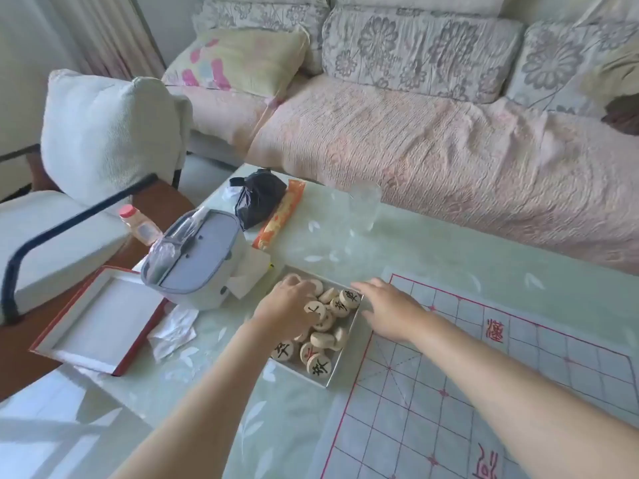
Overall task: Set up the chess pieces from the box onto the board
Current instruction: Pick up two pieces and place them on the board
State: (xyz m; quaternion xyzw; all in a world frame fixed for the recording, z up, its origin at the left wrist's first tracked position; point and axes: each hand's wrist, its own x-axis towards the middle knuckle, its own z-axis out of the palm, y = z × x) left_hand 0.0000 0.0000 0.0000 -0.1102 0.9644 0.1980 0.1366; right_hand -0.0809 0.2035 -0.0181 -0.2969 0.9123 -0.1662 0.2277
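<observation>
An open white box (340, 361) on the glass table holds several round wooden chess pieces (321, 364) with black and red characters. My left hand (285, 307) reaches into the box's far left part with its fingers curled down among the pieces; whether it holds one is hidden. My right hand (389, 307) hovers over the box's right rim, fingers stretched toward a piece (349, 298) at the far corner, holding nothing. The board (484, 392), a pale sheet with red grid lines and red characters, lies to the right of the box with no pieces on it.
The box lid (100, 319), red-edged, lies at the left. A grey-white bag (200, 261), crumpled tissue (173, 331), a small bottle (138, 224), a black plastic bag (257, 198), an orange packet (280, 216) and a clear glass (364, 205) stand behind the box. A sofa runs beyond the table.
</observation>
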